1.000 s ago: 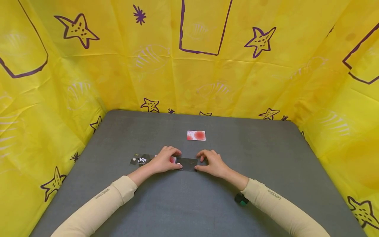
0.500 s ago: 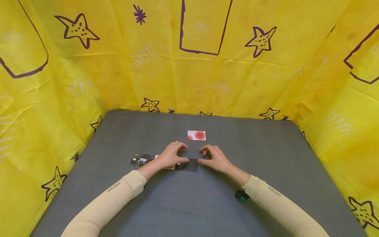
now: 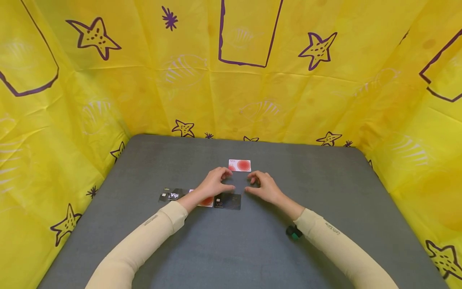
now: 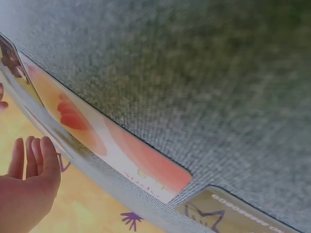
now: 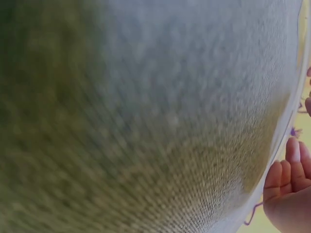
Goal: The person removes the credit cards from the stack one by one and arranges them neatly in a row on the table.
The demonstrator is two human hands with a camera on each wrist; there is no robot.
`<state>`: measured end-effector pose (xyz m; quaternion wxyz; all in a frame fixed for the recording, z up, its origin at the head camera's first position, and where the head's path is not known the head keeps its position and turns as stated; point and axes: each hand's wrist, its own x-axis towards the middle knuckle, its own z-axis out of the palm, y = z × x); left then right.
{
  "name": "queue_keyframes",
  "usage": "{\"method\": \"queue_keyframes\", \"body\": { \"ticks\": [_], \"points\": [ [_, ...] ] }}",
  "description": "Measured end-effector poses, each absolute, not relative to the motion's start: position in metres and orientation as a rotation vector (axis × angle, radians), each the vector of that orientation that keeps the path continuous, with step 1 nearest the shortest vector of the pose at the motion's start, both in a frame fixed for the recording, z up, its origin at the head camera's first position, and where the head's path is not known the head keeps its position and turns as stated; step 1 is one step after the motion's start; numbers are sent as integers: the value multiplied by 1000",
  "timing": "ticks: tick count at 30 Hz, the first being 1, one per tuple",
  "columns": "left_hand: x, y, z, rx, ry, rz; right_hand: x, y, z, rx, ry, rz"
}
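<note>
In the head view my left hand [image 3: 215, 182] hovers over the table with fingers and thumb loosely bent and nothing between them. Its fingertips are close to the near left corner of a white card with red circles [image 3: 240, 165]; contact cannot be made out. Facing it, my right hand [image 3: 266, 188] also holds nothing. Just nearer to me than the hands lies a black VIP card [image 3: 231, 202]. A second red-and-white card [image 3: 206, 202], partly covered by my left wrist, adjoins it. Further left is another dark Vip card [image 3: 174, 195]. The left wrist view shows the red-and-white card [image 4: 146, 158] up close.
All the cards lie flat on a grey cloth-covered table [image 3: 231, 249]. Yellow fabric [image 3: 202, 96] with starfish drawings hangs around its back and sides. A dark device with a green part [image 3: 294, 233] is at my right wrist.
Both hands have come off the black VIP card and moved away from me toward the far card. The left hand has also shifted right. The cards look nearly unmoved.
</note>
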<state>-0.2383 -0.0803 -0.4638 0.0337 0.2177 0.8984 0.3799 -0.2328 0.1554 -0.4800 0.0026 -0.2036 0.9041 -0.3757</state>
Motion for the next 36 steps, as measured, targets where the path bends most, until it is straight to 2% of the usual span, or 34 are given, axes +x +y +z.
{"method": "queue_keyframes", "body": {
  "ticks": [36],
  "points": [
    [-284, -67, -471, 393, 2863, 1182, -284, 158, -483, -468, 2933, -1132]
  ]
}}
